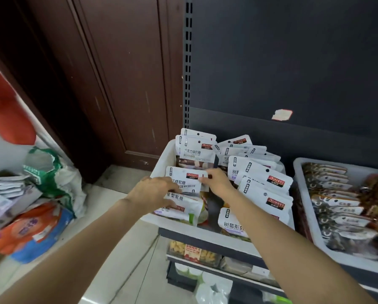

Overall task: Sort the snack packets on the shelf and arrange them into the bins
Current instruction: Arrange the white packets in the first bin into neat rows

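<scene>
A white bin [164,159] on the shelf holds several white snack packets with red labels. My left hand [155,193] lies over the front-left packets, fingers curled onto a white packet [179,201] in the bin's near left corner. My right hand [216,181] pinches the top right corner of an upright white packet [184,179] in the middle of the left row. More upright packets [196,152] stand behind it. A stack of the same white packets [264,183] fills the bin's right half.
A second white bin [304,194] to the right holds dark snack packets. Lower shelves [205,255] carry more goods. On the floor at left lie bags and an orange-blue package [30,231]. A brown door [117,84] stands behind, beside the shelf's dark back panel.
</scene>
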{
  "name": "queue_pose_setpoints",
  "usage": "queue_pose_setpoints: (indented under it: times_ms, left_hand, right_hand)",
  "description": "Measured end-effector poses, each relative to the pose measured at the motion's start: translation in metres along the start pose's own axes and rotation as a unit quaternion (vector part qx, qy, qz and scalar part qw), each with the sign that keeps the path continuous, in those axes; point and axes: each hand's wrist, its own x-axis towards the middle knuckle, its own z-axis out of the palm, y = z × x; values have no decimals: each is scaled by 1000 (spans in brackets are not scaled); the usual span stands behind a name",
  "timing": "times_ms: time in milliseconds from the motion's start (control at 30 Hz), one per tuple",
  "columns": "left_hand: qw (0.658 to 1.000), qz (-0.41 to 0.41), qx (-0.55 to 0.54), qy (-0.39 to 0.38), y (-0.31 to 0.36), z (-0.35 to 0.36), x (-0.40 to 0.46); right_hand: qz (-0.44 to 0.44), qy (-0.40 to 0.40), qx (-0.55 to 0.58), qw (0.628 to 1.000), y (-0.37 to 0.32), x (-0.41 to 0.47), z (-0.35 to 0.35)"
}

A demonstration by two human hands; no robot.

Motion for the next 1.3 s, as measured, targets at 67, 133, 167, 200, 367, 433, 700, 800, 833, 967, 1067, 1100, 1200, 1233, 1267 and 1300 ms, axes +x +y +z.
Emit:
queue_pose_setpoints:
  times_ms: [67,133,167,200,367,433,700,800,833,967,1067,1100,1200,1233,1267,1300]
  left_hand:
    - [999,-3,43,20,5,-1,6]
    - [995,-10,81,53,12,-2,10]
    - [994,-11,84,64,15,-2,13]
    - [995,-6,81,63,17,-3,15]
    - [998,-10,58,-13,19,-10,22]
    - [997,-19,63,-32,19,-9,18]
    - [996,-37,43,-62,15,-8,8]
    - [997,-24,55,-52,15,-5,8]
    - [997,-20,55,-49,14,-5,8]
    - [998,-13,49,-44,12,-6,6]
    - [998,-8,50,-43,13,-5,6]
    - [998,-4,50,-40,13,-6,6]
    - [998,12,65,-15,14,-6,8]
    - [997,14,69,-9,15,-7,8]
    - [997,15,73,-10,15,-8,10]
    - [997,14,72,-18,15,-8,11]
  right_hand:
    - [-59,14,-47,997,0,-4,-1]
    - [-94,16,-55,994,2,-11,1]
    - [-104,15,-42,994,3,-12,2]
    - [-112,11,-22,993,2,-14,2]
    - [-12,-42,108,993,-4,-13,-4]
    - [7,-60,96,994,1,-12,-2]
    - [-5,31,-29,999,13,20,3]
    - [2,14,-54,998,15,21,5]
    - [-2,5,-68,998,15,22,6]
    - [-10,3,-126,992,12,22,9]
    - [-3,11,-122,992,11,22,7]
    - [-7,4,-116,993,11,21,6]
    - [-39,-32,-77,996,8,10,3]
    - [-51,-47,-60,996,6,5,1]
    - [-61,-61,-48,995,5,0,-2]
    - [-67,-74,-44,994,3,-3,-4]
